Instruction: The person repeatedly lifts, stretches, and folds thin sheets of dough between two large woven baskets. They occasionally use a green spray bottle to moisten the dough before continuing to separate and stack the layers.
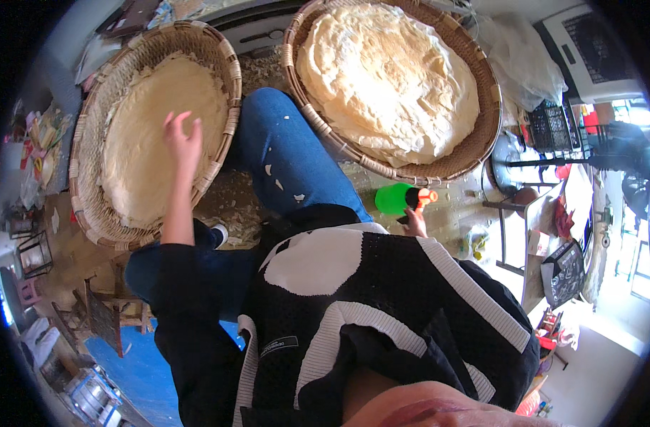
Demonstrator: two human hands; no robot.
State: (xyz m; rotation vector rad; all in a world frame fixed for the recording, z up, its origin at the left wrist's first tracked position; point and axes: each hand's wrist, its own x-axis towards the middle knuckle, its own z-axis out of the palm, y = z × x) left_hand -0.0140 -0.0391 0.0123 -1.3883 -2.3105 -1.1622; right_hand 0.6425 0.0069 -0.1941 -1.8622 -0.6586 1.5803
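Note:
My left hand (183, 141) is over the left woven basket (85, 176), its fingers curled and apart with nothing in them. A flat, pale, round layer of thin sheets (138, 155) with ragged edges fills that basket; whether my fingertips touch it I cannot tell. On the other side, my right hand (417, 225) grips a green spray bottle (393, 198) with an orange nozzle and a black collar. The bottle is tilted onto its side, beside my thigh. Ahead of it sits the right woven basket (447, 169), with a tall, crumpled heap of cream-coloured thin sheets (389, 85).
Pale flakes (242, 224) litter the floor between the baskets and cling to my jeans (293, 160). A wooden stool (103, 315) is behind me at left. At right are a pedestal fan (549, 161), a table (535, 267) and a black crate (551, 128).

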